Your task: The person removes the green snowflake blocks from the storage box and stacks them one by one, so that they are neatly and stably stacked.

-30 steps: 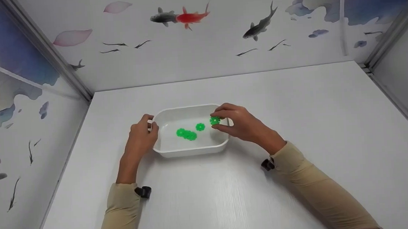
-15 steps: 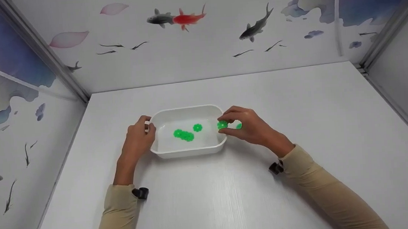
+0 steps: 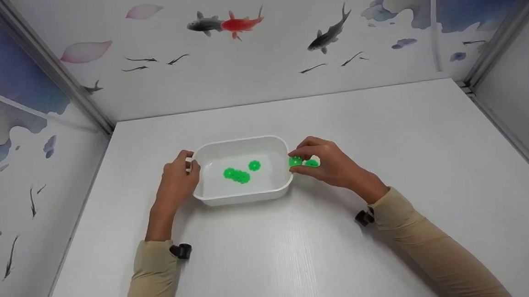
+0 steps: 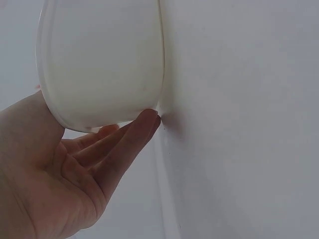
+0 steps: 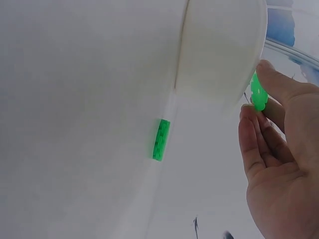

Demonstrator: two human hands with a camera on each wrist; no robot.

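My left hand (image 3: 176, 179) grips the left end of a white rectangular dish (image 3: 273, 173), with the thumb at the rim and the fingers along the outer wall. Between thumb and fingertips my right hand (image 3: 332, 163) pinches a green notched plastic disc (image 3: 295, 161), just outside the dish's right rim. In the right wrist view the pinched disc is partly hidden behind the thumb. A short stack of green discs (image 5: 161, 140) stands on the table to the right of the dish, below this hand. Inside the dish lie several overlapping green discs (image 3: 237, 175) and a single green disc (image 3: 254, 165).
The dish stands on a white table (image 3: 261, 249). A panel with painted fish (image 3: 243, 23) rises behind the table's back edge, with further panels at both sides. A small black camera sits at each wrist.
My right hand has carried the pinched disc rightward out of the dish, past its right rim. The stack on the table has come into view. My left hand still grips the dish.
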